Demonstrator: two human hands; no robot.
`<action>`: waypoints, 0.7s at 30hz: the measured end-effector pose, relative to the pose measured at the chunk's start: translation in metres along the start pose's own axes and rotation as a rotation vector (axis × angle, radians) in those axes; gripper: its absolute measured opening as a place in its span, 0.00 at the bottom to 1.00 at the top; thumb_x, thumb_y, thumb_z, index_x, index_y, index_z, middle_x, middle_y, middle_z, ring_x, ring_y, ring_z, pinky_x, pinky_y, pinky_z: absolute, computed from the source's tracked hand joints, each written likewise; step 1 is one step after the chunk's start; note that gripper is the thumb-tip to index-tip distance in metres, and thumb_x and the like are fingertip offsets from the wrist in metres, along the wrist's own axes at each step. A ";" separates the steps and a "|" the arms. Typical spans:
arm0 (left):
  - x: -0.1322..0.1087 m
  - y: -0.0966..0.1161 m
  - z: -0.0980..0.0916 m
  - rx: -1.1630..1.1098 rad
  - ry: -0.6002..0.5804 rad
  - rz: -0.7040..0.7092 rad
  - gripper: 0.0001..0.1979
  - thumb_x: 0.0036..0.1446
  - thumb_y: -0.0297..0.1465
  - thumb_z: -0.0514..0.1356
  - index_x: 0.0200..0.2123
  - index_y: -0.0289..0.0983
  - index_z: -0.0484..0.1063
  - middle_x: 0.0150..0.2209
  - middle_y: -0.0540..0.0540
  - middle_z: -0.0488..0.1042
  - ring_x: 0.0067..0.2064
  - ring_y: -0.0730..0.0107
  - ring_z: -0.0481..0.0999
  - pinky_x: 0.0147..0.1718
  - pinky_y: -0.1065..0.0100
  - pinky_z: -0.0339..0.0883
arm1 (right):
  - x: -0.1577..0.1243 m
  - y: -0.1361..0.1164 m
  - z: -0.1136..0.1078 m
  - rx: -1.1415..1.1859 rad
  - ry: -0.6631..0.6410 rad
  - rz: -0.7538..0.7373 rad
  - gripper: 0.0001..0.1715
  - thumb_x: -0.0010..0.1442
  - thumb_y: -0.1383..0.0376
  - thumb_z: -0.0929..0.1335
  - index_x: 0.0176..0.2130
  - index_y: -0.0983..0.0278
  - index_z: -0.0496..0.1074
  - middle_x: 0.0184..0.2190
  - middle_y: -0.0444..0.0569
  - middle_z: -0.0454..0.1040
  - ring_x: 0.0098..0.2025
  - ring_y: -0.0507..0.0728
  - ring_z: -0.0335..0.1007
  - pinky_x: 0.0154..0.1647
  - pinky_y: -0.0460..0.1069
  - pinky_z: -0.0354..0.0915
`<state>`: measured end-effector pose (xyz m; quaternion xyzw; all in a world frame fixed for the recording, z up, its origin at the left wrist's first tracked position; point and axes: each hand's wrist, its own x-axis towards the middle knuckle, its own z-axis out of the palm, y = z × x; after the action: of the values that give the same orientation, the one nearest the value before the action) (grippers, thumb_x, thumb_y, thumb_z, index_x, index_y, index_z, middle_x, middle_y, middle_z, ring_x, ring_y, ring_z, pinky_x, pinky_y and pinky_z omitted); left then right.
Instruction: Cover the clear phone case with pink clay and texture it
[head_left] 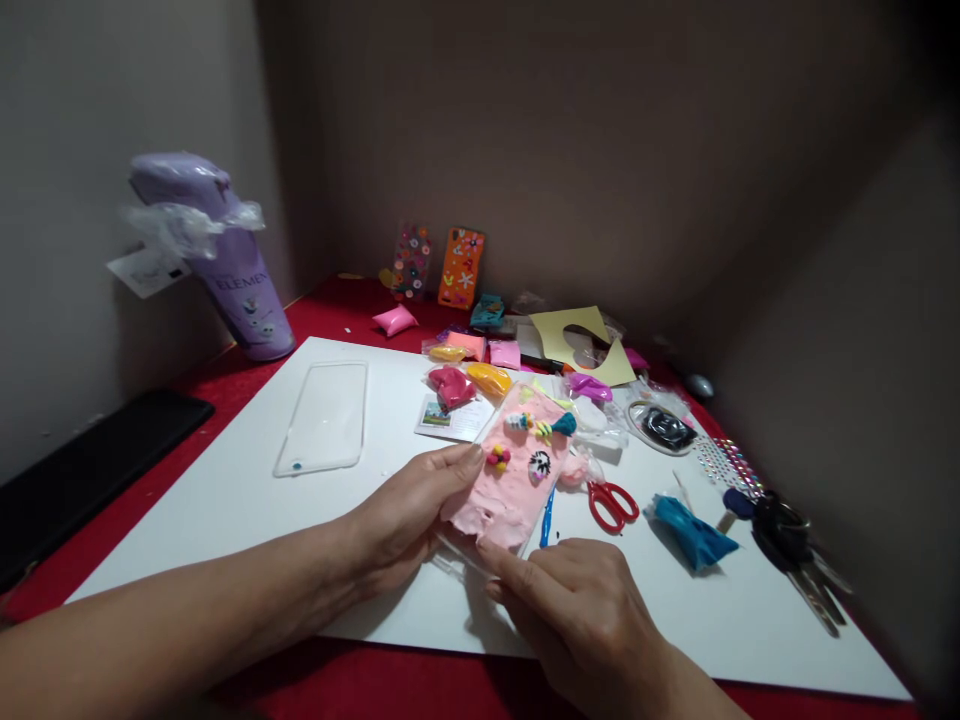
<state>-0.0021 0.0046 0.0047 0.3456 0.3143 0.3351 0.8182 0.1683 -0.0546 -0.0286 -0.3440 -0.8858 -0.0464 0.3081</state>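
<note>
Above the white board, my left hand holds a clear phone case by its left side, thumb on top. Pink clay covers most of the case, with a ragged lower edge. Small clay decorations sit on it: a pink and yellow flower, a black and white round piece and a teal-tipped piece. My right hand is at the case's lower end, index fingertip against the clay's edge and the other fingers curled below. Its exact hold underneath is partly hidden.
Red-handled scissors, a blue tool, a blue clay packet and keys lie rightward. Another clear case lies left. Clay packets and a yellow cut-out sheet are behind. A purple tumbler stands far left.
</note>
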 end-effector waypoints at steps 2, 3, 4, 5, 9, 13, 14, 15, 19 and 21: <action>0.000 0.001 0.001 -0.020 0.009 0.007 0.11 0.58 0.37 0.56 0.33 0.34 0.71 0.27 0.46 0.71 0.30 0.70 0.70 0.32 0.69 0.64 | 0.000 0.001 0.000 -0.011 0.000 -0.001 0.16 0.60 0.71 0.63 0.49 0.68 0.66 0.17 0.37 0.66 0.17 0.48 0.57 0.18 0.47 0.49; 0.000 0.002 0.001 -0.027 0.009 0.009 0.11 0.58 0.36 0.56 0.32 0.34 0.71 0.27 0.46 0.71 0.30 0.70 0.70 0.32 0.69 0.64 | 0.000 0.001 0.000 -0.020 0.003 -0.002 0.16 0.60 0.71 0.63 0.49 0.68 0.66 0.17 0.37 0.66 0.17 0.48 0.58 0.18 0.47 0.49; 0.000 0.002 0.001 -0.031 0.006 0.014 0.11 0.58 0.36 0.56 0.32 0.34 0.71 0.27 0.46 0.71 0.30 0.70 0.70 0.32 0.69 0.64 | 0.001 0.001 0.000 -0.028 0.006 -0.004 0.17 0.60 0.71 0.63 0.50 0.68 0.66 0.17 0.37 0.66 0.16 0.48 0.58 0.18 0.47 0.50; 0.000 0.002 0.001 -0.034 0.003 0.017 0.11 0.58 0.36 0.56 0.32 0.34 0.71 0.27 0.47 0.71 0.29 0.71 0.70 0.32 0.70 0.64 | 0.001 0.001 0.000 -0.034 0.011 -0.005 0.17 0.60 0.71 0.63 0.50 0.67 0.66 0.16 0.37 0.65 0.16 0.48 0.57 0.18 0.47 0.50; -0.001 0.001 0.001 -0.052 0.006 0.012 0.10 0.58 0.35 0.57 0.30 0.34 0.69 0.25 0.48 0.69 0.30 0.70 0.70 0.31 0.70 0.64 | 0.003 0.001 -0.002 -0.015 0.048 -0.019 0.15 0.60 0.71 0.63 0.48 0.69 0.68 0.16 0.38 0.63 0.16 0.48 0.55 0.17 0.46 0.49; -0.002 0.002 0.002 -0.072 0.017 0.015 0.10 0.54 0.36 0.60 0.27 0.34 0.69 0.23 0.50 0.68 0.28 0.71 0.70 0.30 0.70 0.64 | 0.002 0.000 -0.004 0.037 0.105 -0.033 0.17 0.58 0.72 0.65 0.48 0.70 0.68 0.16 0.38 0.63 0.17 0.48 0.55 0.18 0.46 0.50; -0.002 0.002 0.002 -0.075 0.020 0.015 0.11 0.53 0.36 0.61 0.27 0.34 0.69 0.23 0.50 0.68 0.28 0.71 0.70 0.30 0.70 0.64 | 0.002 -0.001 -0.005 0.041 0.117 -0.034 0.17 0.58 0.72 0.65 0.48 0.70 0.68 0.16 0.38 0.62 0.17 0.48 0.55 0.18 0.46 0.49; -0.003 0.002 0.003 -0.075 0.023 0.015 0.11 0.52 0.37 0.62 0.27 0.34 0.69 0.22 0.50 0.68 0.27 0.71 0.70 0.30 0.70 0.63 | 0.002 -0.001 -0.005 0.042 0.122 -0.033 0.17 0.58 0.72 0.65 0.48 0.70 0.68 0.16 0.38 0.62 0.17 0.48 0.55 0.18 0.46 0.49; -0.003 0.001 0.002 -0.073 0.040 0.015 0.13 0.50 0.38 0.63 0.27 0.33 0.71 0.21 0.50 0.68 0.26 0.72 0.69 0.28 0.71 0.62 | 0.000 -0.001 -0.006 0.034 0.130 -0.029 0.17 0.57 0.72 0.66 0.48 0.69 0.69 0.15 0.38 0.62 0.17 0.48 0.55 0.19 0.46 0.50; -0.002 0.000 0.002 -0.071 0.045 0.019 0.13 0.50 0.38 0.63 0.27 0.33 0.71 0.21 0.50 0.68 0.25 0.73 0.69 0.27 0.72 0.62 | 0.000 -0.001 -0.006 0.049 0.137 -0.025 0.17 0.56 0.72 0.66 0.47 0.69 0.69 0.15 0.39 0.62 0.17 0.48 0.55 0.19 0.46 0.50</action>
<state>-0.0023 0.0023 0.0068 0.3118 0.3171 0.3617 0.8194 0.1708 -0.0572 -0.0237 -0.3211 -0.8677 -0.0519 0.3758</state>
